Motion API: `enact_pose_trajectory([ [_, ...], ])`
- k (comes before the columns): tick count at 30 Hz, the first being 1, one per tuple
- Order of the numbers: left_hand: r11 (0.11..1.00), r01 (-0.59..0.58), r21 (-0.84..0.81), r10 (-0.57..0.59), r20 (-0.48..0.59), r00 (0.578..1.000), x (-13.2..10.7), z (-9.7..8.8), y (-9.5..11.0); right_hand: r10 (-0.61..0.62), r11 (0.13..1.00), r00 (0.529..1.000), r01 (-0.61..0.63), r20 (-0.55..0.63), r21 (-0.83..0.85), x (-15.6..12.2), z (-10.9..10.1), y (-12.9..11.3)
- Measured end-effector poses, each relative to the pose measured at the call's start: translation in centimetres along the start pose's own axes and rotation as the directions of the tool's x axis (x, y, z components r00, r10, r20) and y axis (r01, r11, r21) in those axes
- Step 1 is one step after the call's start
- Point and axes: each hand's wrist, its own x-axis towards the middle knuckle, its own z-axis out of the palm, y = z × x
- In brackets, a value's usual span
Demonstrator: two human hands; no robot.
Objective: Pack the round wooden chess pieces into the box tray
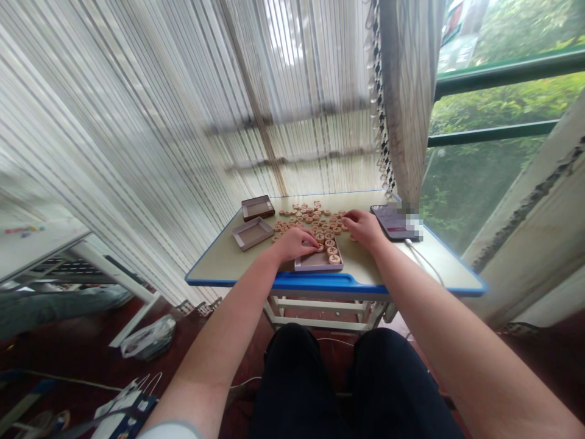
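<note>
On the small table, my left hand [295, 242] reaches into a shallow light box [311, 266], its fingers closed on a round wooden Chinese chess piece [320, 248]. Beside that piece, several others with dark characters stand in rows along the box's right side, one of them the piece in the near corner [334, 260]. My right hand [364, 225] is at the right edge of the loose pieces [311, 211], its fingertips pinched together on a piece that they mostly cover. The loose pieces lie scattered beyond the box.
Two open box parts, a dark one [258, 208] and a light one [253, 233], lie at the table's left. A phone [397, 222] with a white cable [425, 259] lies at the right. The table [228, 262] has a blue edge. String curtains [301, 122] hang behind it.
</note>
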Motion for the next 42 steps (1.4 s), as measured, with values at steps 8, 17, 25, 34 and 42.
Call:
enact_pose_trajectory([
  [8, 1.000, 0.011, -0.012, -0.011, 0.003, 1.000, 0.4, 0.2, 0.0, 0.002, 1.000, 1.000, -0.002, 0.000, -0.006, 0.0, 0.0, -0.1],
  [17, 0.999, 0.015, -0.030, -0.015, 0.006, 1.000, 0.5, 0.1, 0.2, -0.002, 1.000, 1.000, 0.002, 0.020, -0.022, 0.0, -0.1, -0.3],
  [25, 0.999, 0.043, -0.018, -0.044, -0.115, 0.992, 0.3, -0.1, 0.3, 0.035, 0.999, 0.999, -0.034, 0.030, -0.026, 0.1, 0.0, -0.3],
  [34, 0.925, 0.282, 0.256, -0.210, -0.276, 0.938, 2.8, -2.1, -2.8, -0.064, 0.971, 0.998, 0.063, 0.002, -0.231, 0.6, 1.5, 1.3],
  [42, 0.951, 0.173, 0.257, -0.143, -0.133, 0.981, 5.9, -1.9, -6.3, -0.066, 0.948, 0.986, 0.110, 0.153, -0.299, 0.8, 2.1, 1.1],
])
